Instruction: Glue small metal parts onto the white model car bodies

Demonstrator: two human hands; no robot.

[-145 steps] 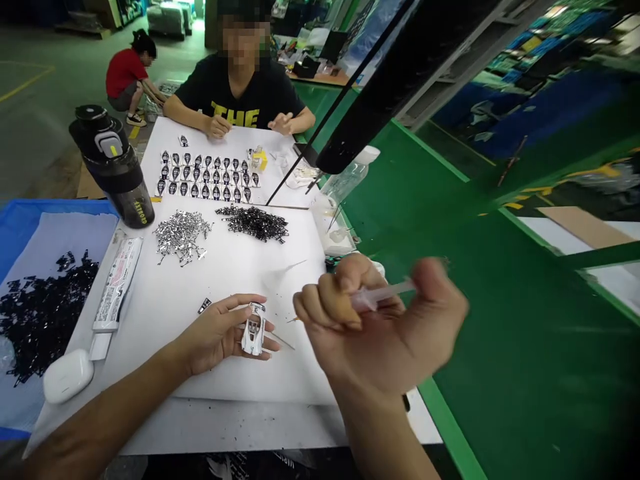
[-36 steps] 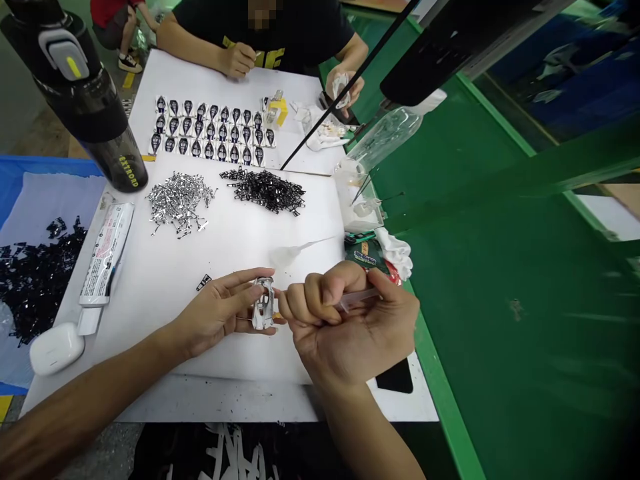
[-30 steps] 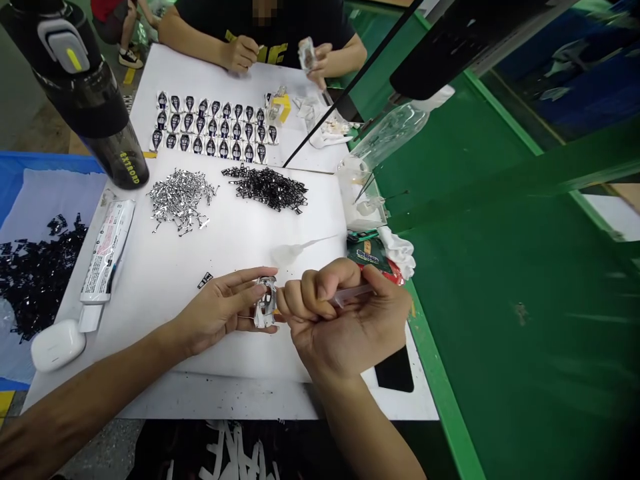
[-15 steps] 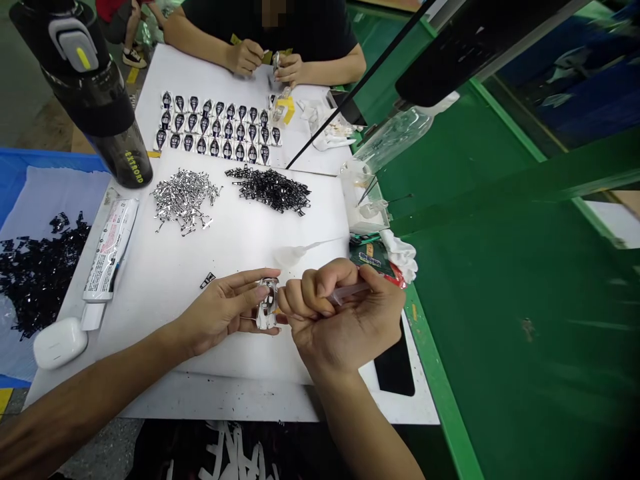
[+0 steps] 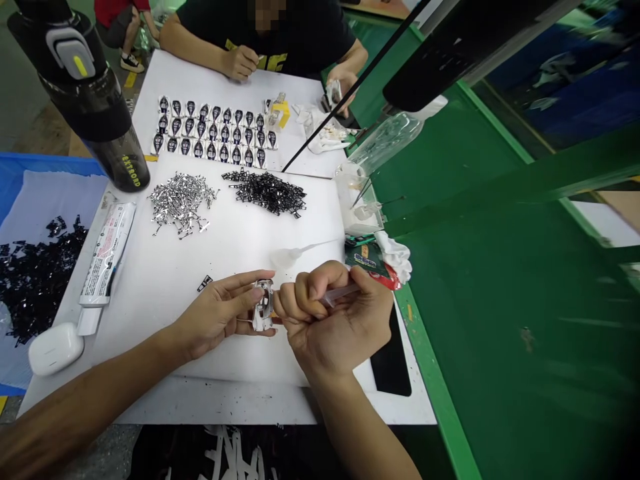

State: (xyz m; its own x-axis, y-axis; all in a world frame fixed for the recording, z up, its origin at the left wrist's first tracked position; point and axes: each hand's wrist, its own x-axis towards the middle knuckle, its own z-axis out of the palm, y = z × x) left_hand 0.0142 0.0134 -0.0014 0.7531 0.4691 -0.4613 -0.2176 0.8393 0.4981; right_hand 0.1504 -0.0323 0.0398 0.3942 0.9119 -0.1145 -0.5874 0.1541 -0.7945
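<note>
My left hand (image 5: 220, 313) grips a small shiny chrome-and-white part (image 5: 263, 305) between thumb and fingers above the white table. Close against its right side is my right hand (image 5: 335, 313), curled round a translucent plastic tube (image 5: 343, 293); the tube's tip is hidden by the fingers. Just beyond the hands lies a translucent dropper (image 5: 287, 257) with a long thin nozzle. One small black clip-like piece (image 5: 205, 283) rests left of my left hand. Farther back are a pile of small silver pieces (image 5: 183, 200) and a pile of small black pieces (image 5: 267, 192).
On the left stand a dark bottle (image 5: 95, 113), a white tube (image 5: 106, 260), a white case (image 5: 56, 349) and a blue bin (image 5: 13, 163) of black pieces. Several wrapped parts (image 5: 213, 133) lie in rows before a co-worker (image 5: 265, 40). A clear box (image 5: 363, 210) and black phone-like slab (image 5: 393, 360) are right.
The view has shifted slightly. My hands keep their grips, close together. Across the table, the co-worker's one hand has moved out to the right with a shiny part.
</note>
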